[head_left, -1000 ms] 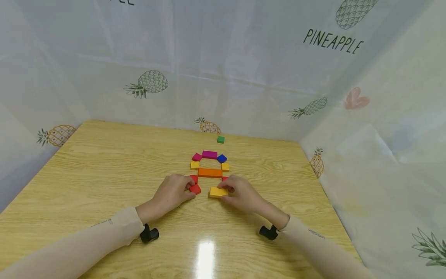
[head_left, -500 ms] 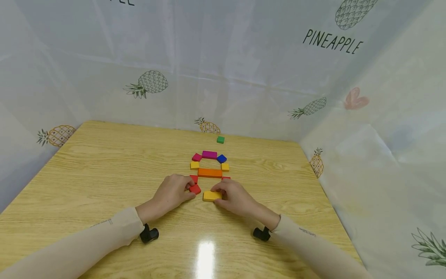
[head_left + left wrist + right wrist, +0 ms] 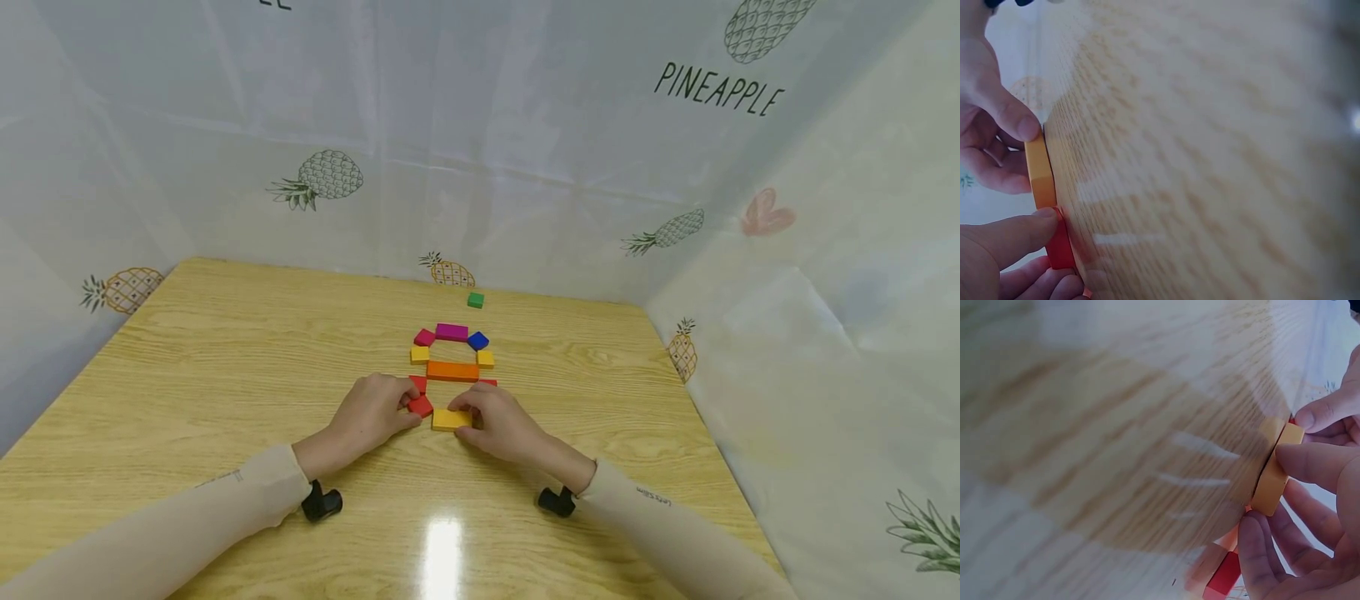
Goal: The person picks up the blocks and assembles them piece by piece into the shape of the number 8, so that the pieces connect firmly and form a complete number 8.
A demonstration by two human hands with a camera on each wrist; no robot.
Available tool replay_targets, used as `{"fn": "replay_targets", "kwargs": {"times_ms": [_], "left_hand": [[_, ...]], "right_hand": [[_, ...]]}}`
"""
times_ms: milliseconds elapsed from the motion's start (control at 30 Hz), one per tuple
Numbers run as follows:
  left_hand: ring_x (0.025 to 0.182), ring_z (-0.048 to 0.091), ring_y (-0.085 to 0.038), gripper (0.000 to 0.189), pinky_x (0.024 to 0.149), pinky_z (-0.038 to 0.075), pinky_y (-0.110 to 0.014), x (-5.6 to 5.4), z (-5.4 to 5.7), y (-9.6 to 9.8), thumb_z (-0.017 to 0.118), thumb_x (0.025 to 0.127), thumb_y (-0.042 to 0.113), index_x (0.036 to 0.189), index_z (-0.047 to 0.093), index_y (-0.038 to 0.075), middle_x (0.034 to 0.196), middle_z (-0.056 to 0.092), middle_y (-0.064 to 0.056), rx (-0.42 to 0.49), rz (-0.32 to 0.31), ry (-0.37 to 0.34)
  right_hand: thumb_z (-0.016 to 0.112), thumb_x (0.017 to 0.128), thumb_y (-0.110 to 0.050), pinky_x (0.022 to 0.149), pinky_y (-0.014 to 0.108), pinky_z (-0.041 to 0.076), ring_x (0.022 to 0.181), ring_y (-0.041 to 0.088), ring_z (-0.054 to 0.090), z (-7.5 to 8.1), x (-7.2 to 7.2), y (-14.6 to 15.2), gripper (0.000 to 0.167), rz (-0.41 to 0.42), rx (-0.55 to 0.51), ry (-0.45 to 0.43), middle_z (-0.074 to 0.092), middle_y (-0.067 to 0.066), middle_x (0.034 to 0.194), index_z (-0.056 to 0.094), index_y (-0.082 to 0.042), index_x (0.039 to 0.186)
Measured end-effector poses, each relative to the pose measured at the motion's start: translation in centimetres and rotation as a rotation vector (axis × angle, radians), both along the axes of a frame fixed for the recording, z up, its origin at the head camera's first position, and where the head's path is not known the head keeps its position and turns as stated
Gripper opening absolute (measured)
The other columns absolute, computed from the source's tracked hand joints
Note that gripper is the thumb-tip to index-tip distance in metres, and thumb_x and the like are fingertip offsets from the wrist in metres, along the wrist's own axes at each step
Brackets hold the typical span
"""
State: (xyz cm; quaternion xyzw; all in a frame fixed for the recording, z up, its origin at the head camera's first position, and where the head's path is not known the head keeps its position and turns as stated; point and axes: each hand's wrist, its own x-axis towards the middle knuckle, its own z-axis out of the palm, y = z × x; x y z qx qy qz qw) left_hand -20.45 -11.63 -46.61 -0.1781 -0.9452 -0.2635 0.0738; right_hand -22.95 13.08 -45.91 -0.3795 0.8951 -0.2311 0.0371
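My left hand (image 3: 372, 414) pinches a red block (image 3: 422, 407) between thumb and fingers on the table. My right hand (image 3: 501, 423) grips a longer yellow block (image 3: 448, 420) by its right part. In the left wrist view the yellow block (image 3: 1040, 172) meets the end of the red block (image 3: 1060, 247). Beyond the hands lies an orange bar (image 3: 453, 372). Another red block (image 3: 418, 384) sits beside my left fingers, and a further red block (image 3: 488, 383) is partly hidden by my right hand.
Past the orange bar, two small yellow blocks (image 3: 420, 356), a pink block (image 3: 424, 337), a magenta bar (image 3: 452, 332) and a blue block (image 3: 478, 340) form a ring. Farther back lies a green block (image 3: 476, 300) on the wooden table (image 3: 300, 333). A pineapple-print sheet (image 3: 480, 125) hangs behind.
My right hand has moved left and slightly nearer with the yellow block, bringing it up beside the red block. The left hand has stayed in place.
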Motion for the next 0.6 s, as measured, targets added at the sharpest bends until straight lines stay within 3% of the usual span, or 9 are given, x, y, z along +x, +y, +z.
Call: {"fn": "replay_targets", "kwargs": {"times_ms": [600], "left_hand": [[0.066,0.052,-0.010,0.021,0.064,0.046,-0.028,-0.01,0.08,0.08,0.093,0.082,0.017,0.096,0.080,0.008,0.078,0.070,0.003,0.007,0.004,-0.007]], "right_hand": [[0.084,0.093,-0.015,0.075,0.024,0.049,0.087,0.016,0.060,-0.33,-0.18,0.02,0.028,0.000,0.013,0.019,0.068,-0.001,0.103,0.076,-0.010,0.119]]}}
